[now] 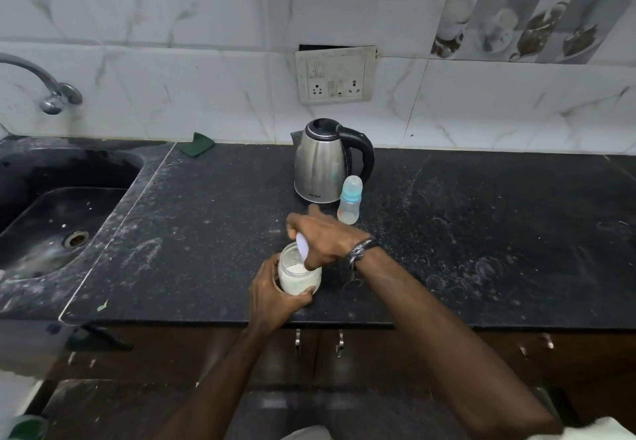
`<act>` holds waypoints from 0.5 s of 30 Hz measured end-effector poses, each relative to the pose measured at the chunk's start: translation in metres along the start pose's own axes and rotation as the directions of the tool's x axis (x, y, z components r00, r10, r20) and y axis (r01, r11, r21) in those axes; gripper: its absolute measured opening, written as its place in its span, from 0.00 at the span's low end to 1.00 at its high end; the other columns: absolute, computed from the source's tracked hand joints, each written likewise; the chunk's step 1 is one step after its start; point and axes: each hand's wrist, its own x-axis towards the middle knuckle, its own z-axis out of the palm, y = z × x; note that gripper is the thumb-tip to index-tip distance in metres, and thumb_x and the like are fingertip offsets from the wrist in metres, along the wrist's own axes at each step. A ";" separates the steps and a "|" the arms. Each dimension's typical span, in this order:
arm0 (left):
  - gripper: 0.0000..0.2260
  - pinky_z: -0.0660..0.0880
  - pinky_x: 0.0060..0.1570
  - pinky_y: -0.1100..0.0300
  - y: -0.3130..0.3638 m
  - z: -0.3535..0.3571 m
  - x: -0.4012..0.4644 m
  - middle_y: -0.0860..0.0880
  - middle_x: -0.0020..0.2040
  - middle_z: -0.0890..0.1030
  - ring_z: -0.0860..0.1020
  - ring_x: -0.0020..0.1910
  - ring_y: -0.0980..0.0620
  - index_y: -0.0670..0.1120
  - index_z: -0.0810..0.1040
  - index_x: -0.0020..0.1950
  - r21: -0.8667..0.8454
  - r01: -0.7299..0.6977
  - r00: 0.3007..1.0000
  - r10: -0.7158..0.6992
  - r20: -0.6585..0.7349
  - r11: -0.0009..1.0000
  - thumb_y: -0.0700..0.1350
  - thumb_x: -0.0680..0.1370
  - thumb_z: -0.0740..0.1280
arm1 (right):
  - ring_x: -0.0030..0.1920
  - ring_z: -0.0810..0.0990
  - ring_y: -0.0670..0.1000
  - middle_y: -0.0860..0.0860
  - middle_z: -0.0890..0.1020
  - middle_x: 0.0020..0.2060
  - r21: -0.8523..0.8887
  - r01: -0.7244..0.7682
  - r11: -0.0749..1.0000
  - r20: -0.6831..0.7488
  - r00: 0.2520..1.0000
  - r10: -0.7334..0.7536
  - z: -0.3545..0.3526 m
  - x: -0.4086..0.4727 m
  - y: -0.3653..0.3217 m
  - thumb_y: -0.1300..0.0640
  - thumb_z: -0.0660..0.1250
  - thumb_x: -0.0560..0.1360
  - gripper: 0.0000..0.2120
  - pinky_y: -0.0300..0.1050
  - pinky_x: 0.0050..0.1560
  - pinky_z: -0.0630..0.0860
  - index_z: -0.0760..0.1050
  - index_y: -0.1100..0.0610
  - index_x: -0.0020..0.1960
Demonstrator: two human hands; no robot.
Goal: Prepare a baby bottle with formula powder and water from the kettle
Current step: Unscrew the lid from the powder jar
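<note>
Baby bottle of clear plastic with a blue collar [350, 200] stands at the frame's middle, beside the shiny steel kettle [323, 161]. Lower down, the left hand [275, 293] wraps the clear powder jar [298, 275]. The right hand [323, 237] pinches a white scoop [303, 245] over it, on the black speckled desk [481, 233].

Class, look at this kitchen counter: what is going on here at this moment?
A person is making up a baby's feed. The left hand grips a small open jar of white powder near the counter's front edge, while the right hand holds a pale scoop dipped into it. Behind, the baby bottle stands upright with its cap on, right beside the steel kettle. No water is being poured.
</note>
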 end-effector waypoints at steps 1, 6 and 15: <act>0.37 0.79 0.54 0.54 0.001 0.000 0.000 0.55 0.56 0.81 0.80 0.53 0.57 0.52 0.75 0.62 0.005 -0.007 1.000 0.007 -0.001 1.000 0.55 0.55 0.81 | 0.45 0.76 0.55 0.53 0.69 0.51 0.031 -0.043 0.999 -0.025 0.999 0.044 -0.003 -0.003 0.008 0.61 0.77 0.63 0.22 0.44 0.37 0.71 0.68 0.50 0.49; 0.36 0.79 0.53 0.55 0.004 0.001 -0.001 0.54 0.56 0.80 0.79 0.53 0.57 0.52 0.75 0.62 0.032 -0.027 0.999 0.027 -0.020 0.999 0.55 0.55 0.81 | 0.43 0.80 0.53 0.54 0.81 0.45 0.005 -0.260 0.965 -0.024 0.965 0.260 0.004 -0.016 0.047 0.51 0.84 0.57 0.20 0.42 0.35 0.75 0.75 0.55 0.37; 0.36 0.79 0.53 0.59 0.001 0.001 -0.002 0.61 0.56 0.79 0.77 0.55 0.66 0.64 0.71 0.62 0.036 -0.043 0.999 0.044 -0.032 0.998 0.56 0.57 0.81 | 0.55 0.80 0.59 0.58 0.81 0.54 -0.021 -0.318 0.948 -0.026 0.948 0.318 0.079 -0.021 0.067 0.47 0.84 0.56 0.31 0.49 0.49 0.77 0.78 0.62 0.52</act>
